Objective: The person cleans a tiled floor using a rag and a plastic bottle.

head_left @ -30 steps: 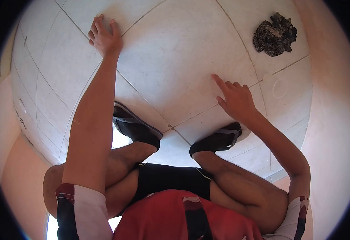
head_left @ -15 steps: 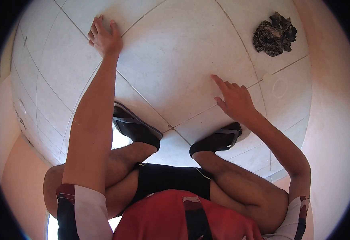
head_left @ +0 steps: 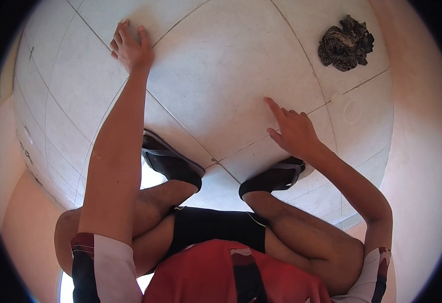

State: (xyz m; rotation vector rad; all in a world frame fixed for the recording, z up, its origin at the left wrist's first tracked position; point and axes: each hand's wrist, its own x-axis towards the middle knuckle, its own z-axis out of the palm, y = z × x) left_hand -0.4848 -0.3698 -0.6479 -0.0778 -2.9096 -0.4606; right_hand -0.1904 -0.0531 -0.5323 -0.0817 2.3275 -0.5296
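My left hand rests on the pale tiled floor at the upper left, fingers spread and nothing in them. On the right, my right hand points its index finger at the tiles, the fingertip at or close to the surface. Its thumb stands out to the side and the other fingers are partly bent; I see nothing held. A crumpled dark cloth with small pale dots lies on the floor at the upper right, apart from both hands.
My feet, in dark socks and sandals, are planted on the tiles: the left sandal and the right sandal. A pale wall rises along the right side. A faint round mark shows on the floor below the cloth.
My right hand has shifted slightly, its index fingertip a little lower in view. My left hand and the cloth stay practically where they were.
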